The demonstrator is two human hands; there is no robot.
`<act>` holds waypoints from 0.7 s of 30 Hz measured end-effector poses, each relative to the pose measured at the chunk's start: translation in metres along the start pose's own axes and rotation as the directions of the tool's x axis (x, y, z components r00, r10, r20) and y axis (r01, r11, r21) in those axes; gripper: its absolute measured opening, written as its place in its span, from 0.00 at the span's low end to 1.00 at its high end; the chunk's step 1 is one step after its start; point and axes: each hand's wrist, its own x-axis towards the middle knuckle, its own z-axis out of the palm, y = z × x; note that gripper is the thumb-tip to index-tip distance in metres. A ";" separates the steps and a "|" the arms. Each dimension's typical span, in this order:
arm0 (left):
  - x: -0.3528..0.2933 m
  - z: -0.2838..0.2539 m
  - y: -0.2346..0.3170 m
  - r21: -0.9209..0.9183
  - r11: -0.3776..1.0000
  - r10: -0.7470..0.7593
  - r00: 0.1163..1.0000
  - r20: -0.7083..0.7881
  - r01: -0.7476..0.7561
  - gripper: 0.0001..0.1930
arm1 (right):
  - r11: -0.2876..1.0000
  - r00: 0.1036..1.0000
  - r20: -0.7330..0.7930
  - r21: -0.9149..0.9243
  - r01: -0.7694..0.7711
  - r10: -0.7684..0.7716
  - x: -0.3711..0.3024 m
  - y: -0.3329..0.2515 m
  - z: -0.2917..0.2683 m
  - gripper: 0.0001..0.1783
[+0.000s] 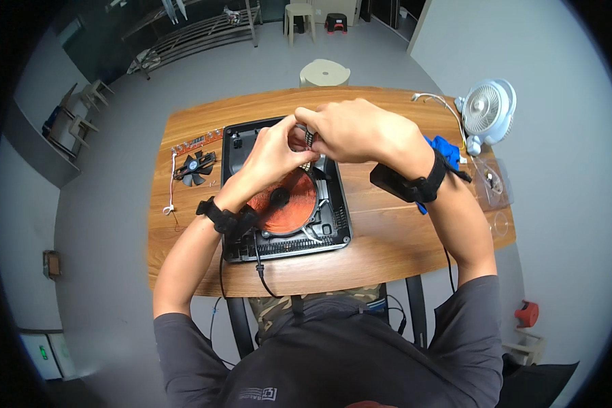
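Observation:
In front of me lies the opened black housing of an induction cooker [338, 231], with a round copper coil [289, 207] in it. Above its far half my two hands meet. My left hand [272, 153] has thumb and fingers closed around a small dark ridged part [309, 139], whose kind I cannot make out. From the right, my right hand [350, 132] pinches the same part with bent fingers. Most of the part is hidden by my fingers. A black power cord [259, 268] runs out of the housing's near edge.
Left on the wooden table [381, 255] lie a black cooling fan [194, 168] and a narrow circuit board [196, 141] with a white cable. Toward the right are a light blue desk fan [488, 109], a blue cloth [445, 151] and a clear plastic box [493, 183].

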 end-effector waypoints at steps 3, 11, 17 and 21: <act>0.001 0.001 -0.002 -0.133 0.990 0.049 0.998 0.035 -0.044 0.17 | 0.998 0.998 0.040 0.028 -0.048 0.047 0.007 0.000 -0.002 0.19; 0.000 0.003 -0.002 0.061 0.997 0.051 0.998 0.023 -0.052 0.19 | 0.993 0.991 0.059 -0.022 -0.115 0.116 0.003 -0.006 0.001 0.21; 0.002 0.002 0.003 0.069 0.997 0.034 0.998 0.050 -0.037 0.21 | 0.998 0.999 0.020 0.045 -0.045 0.044 0.003 0.001 0.006 0.21; 0.003 0.008 0.003 0.118 0.992 0.047 0.999 0.017 -0.049 0.24 | 0.992 0.978 0.164 -0.045 -0.121 0.127 0.017 -0.010 -0.003 0.20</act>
